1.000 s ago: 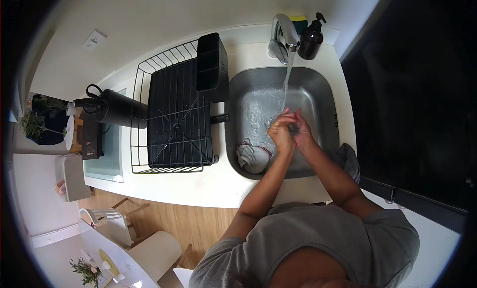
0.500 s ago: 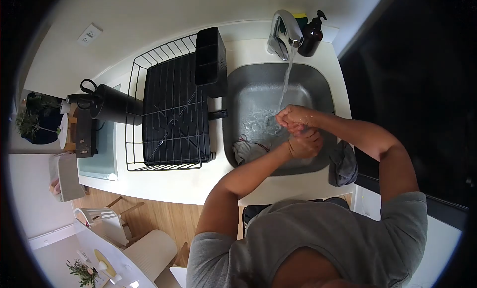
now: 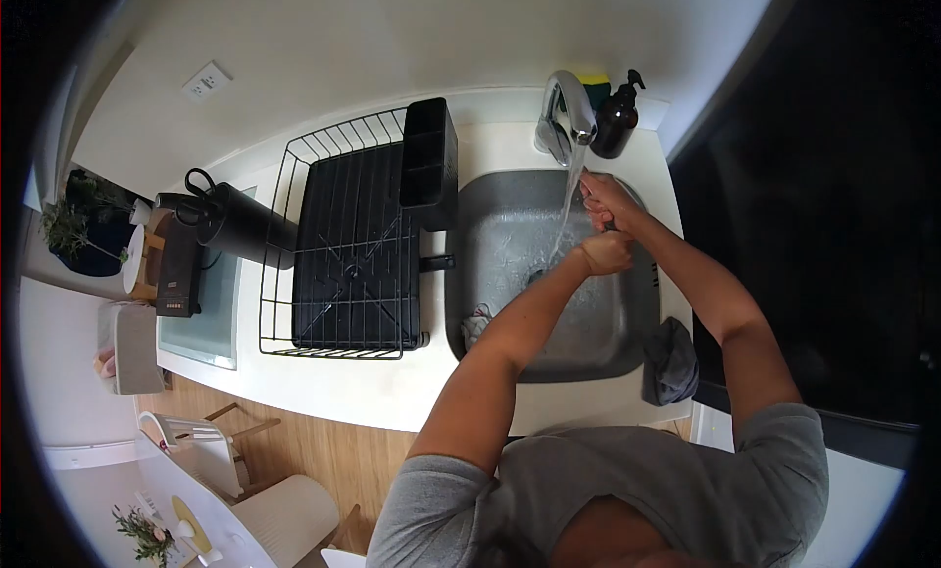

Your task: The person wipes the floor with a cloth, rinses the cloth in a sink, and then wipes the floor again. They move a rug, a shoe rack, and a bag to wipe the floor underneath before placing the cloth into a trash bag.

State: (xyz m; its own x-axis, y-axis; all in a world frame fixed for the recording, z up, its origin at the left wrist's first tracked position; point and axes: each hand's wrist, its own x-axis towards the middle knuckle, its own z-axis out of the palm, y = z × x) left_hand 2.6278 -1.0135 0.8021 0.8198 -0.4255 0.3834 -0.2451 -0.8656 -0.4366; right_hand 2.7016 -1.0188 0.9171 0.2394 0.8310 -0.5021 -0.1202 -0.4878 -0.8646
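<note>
Over the right side of the grey sink [image 3: 470, 215], both my hands are close together beside the running water [image 3: 569, 200]. My left hand [image 3: 609, 253] is closed in a fist, lower down. Just above it, my right hand [image 3: 608, 201] has curled fingers at the edge of the stream. A small dark bit shows between the hands, too little to name. What the fingers hold, if anything, is hidden. A whitish cloth [image 3: 476, 325] lies at the sink's left side, partly behind my left forearm.
The chrome faucet [image 3: 573, 102] stands behind the sink, with a brown pump bottle [image 3: 617, 122] and yellow-green sponge [image 3: 594, 83]. A black dish rack [image 3: 358, 254] with a utensil holder [image 3: 428, 156] and a black kettle [image 3: 245, 223] are left. A dark cloth [image 3: 670, 364] hangs at the front-right edge.
Both hands have moved up and slightly right, nearer the faucet. My left forearm now covers more of the whitish cloth. The view has tilted, so the counter sits lower.
</note>
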